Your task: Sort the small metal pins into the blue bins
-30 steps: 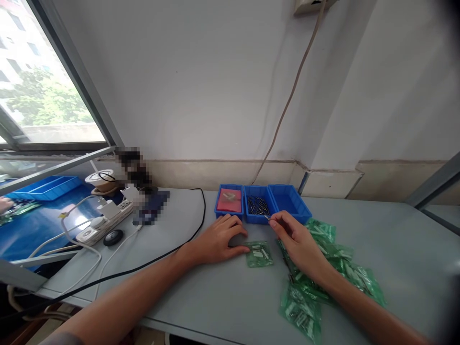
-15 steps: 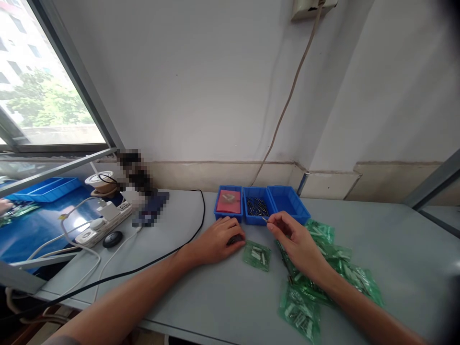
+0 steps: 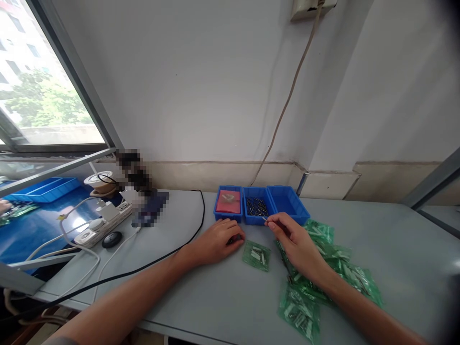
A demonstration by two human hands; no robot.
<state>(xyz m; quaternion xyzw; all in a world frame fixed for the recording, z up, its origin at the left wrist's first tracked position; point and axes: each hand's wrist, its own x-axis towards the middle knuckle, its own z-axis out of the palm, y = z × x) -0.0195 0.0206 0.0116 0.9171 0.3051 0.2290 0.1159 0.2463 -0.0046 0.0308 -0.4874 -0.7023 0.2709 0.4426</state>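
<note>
My right hand [image 3: 293,242] pinches a small, thin metal pin [image 3: 265,219] between thumb and fingertips. It hovers at the front edge of the middle blue bin [image 3: 256,221], where many dark, slim metal pieces [image 3: 257,207] lie. On the table my left hand [image 3: 220,241] rests with curled fingers, close to the left blue bin [image 3: 228,217]. Something dark shows in the hollow between its thumb and fingers, too shaded to name. Between both hands lies a flat green clear bag [image 3: 256,255] with several small pale and metallic pieces inside.
A heap of filled green bags [image 3: 338,261] spreads under and beside my right forearm. Inside the left bin is a pink pad [image 3: 228,202]; a third blue bin [image 3: 287,203] stands at right. A black cable [image 3: 151,262] crosses the table near a power strip [image 3: 102,225] and mouse [image 3: 112,239].
The pin in my right hand has tilted slightly and shifted a little to the left. My left hand and the bag have stayed almost still.
</note>
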